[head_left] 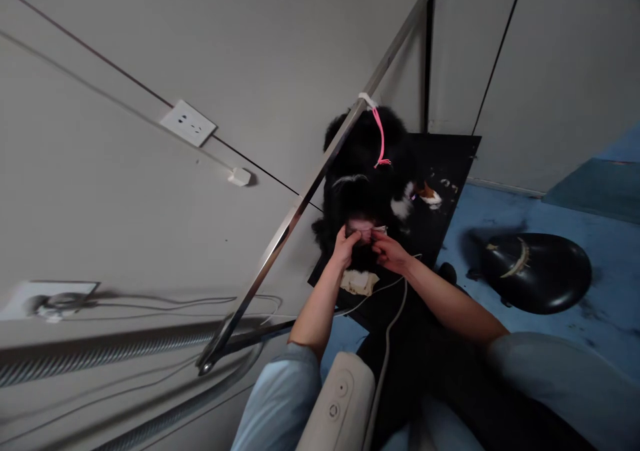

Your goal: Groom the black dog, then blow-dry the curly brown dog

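Note:
A black dog (pixel 367 171) with white patches stands on a black grooming table (pixel 450 164), tied by a pink leash (pixel 381 138) to a metal arm (pixel 320 171). My left hand (pixel 346 246) holds up the dog's ear flap, showing pink skin. My right hand (pixel 391 251) pinches a small white piece (pixel 380 229) at the ear; what it is I cannot tell. Both hands touch the dog.
A black stool (pixel 537 271) stands on the blue floor at right. A beige device (pixel 343 404) with a cord sits on my lap. A wall socket (pixel 189 123), cables and a ribbed hose (pixel 100 354) run along the grey wall at left.

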The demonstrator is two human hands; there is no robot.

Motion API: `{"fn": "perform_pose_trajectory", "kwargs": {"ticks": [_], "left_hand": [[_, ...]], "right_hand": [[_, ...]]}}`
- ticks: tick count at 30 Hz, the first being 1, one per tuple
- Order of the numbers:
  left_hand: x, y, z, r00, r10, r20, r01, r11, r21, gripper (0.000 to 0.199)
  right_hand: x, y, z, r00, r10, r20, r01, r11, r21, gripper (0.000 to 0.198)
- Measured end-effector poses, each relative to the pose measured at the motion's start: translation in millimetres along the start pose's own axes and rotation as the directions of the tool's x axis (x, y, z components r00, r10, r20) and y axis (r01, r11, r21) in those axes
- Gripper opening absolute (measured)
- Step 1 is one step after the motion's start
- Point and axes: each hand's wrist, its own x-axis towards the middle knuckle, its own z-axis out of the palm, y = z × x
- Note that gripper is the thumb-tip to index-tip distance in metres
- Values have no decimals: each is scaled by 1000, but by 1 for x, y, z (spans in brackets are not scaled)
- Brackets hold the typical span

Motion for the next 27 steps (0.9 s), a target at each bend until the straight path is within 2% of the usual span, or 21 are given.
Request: {"fn": "perform_pose_trajectory", "kwargs": {"ticks": [3, 5, 9, 13, 15, 19, 22, 25, 27], "left_hand": [[0, -1, 1, 1000, 21, -7, -20, 999, 31, 43], [1, -2, 5, 1000, 20, 7, -20, 997, 71, 40], [1, -7, 12, 998, 6, 58, -9, 998, 61, 42], [1, -7, 4, 1000, -15, 24, 14, 999, 39, 45], [1, -3, -3, 999, -34, -1, 34, 999, -10, 45], [4, 6, -12, 998, -62, 3, 62, 989, -135, 44], [5, 11, -10, 996, -83, 22, 86, 979, -187, 43], [6, 15, -6, 996, -81, 45, 88, 977, -196, 42], [6, 18, -4, 997, -68, 48, 76, 978, -195, 42]], "right_hand": [[-7, 12, 2, 999, -22, -47, 15, 990, -141, 49], [-8, 17, 1, 992, -71, -104, 43, 968, -247, 42], [-5, 22, -3, 960, -205, -192, 127, 927, -353, 22], [-9, 30, -20, 938, -255, -235, 133, 890, -436, 16], [-17, 33, -36, 920, -299, -253, 147, 862, -485, 22], [-39, 27, -60, 851, -440, -286, 212, 787, -579, 47], [-42, 12, -49, 794, -557, -244, 339, 738, -584, 39], [-23, 1, -18, 719, -674, -169, 505, 673, -540, 20], [-3, -3, 1, 718, -681, -144, 493, 643, -586, 16]]}}
